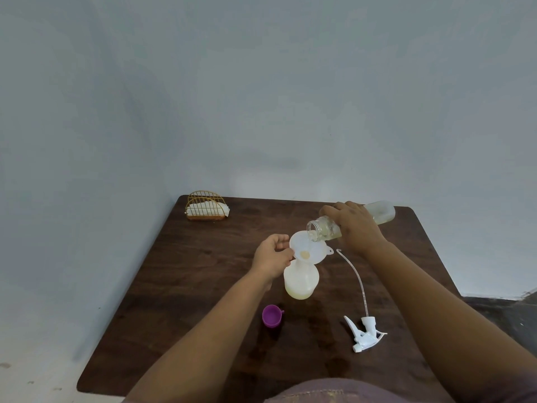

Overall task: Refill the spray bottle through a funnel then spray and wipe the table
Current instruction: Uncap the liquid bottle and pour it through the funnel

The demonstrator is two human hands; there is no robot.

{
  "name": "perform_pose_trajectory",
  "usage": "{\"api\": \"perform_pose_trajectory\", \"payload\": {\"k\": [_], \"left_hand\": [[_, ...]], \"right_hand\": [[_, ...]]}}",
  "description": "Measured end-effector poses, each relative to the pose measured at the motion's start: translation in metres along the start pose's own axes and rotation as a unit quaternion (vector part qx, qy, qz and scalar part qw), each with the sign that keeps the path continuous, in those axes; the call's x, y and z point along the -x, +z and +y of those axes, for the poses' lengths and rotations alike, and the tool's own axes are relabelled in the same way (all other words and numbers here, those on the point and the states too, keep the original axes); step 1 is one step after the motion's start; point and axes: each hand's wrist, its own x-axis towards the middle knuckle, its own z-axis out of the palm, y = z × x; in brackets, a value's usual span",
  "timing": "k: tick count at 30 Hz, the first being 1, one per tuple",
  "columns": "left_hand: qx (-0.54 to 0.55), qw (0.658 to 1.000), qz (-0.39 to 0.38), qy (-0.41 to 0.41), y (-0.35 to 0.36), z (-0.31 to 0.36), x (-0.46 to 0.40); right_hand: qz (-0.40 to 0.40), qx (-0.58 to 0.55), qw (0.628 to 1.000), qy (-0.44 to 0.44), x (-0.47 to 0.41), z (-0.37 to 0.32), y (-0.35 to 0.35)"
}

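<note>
Over in the far left corner of the dark wood counter (180,271) sits a gold wire napkin holder (205,205) with white napkins in it. Moving right, the left hand (273,255) comes in on a nearly straight forearm and pinches the rim of the white funnel (308,248), fingers closed on its left edge. The funnel sits in the neck of the spray bottle (300,279), which stands about mid-counter with yellowish liquid in the bottom. A purple cap (272,315) lies nearer the front edge, just left of the bottle. The right hand (356,225) is wrapped around a clear refill bottle (348,222), tipped so its open mouth hangs over the funnel. The white trigger sprayer (364,334) lies on its side front-right, tube pointing away.
</note>
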Motion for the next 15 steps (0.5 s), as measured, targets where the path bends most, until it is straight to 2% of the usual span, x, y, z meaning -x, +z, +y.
{"api": "perform_pose_trajectory", "payload": {"k": [15], "left_hand": [[0.003, 1.000, 0.002, 0.005, 0.0024, 0.0004, -0.0042]], "right_hand": [[0.004, 0.004, 1.000, 0.001, -0.0013, 0.0033, 0.0001]]}}
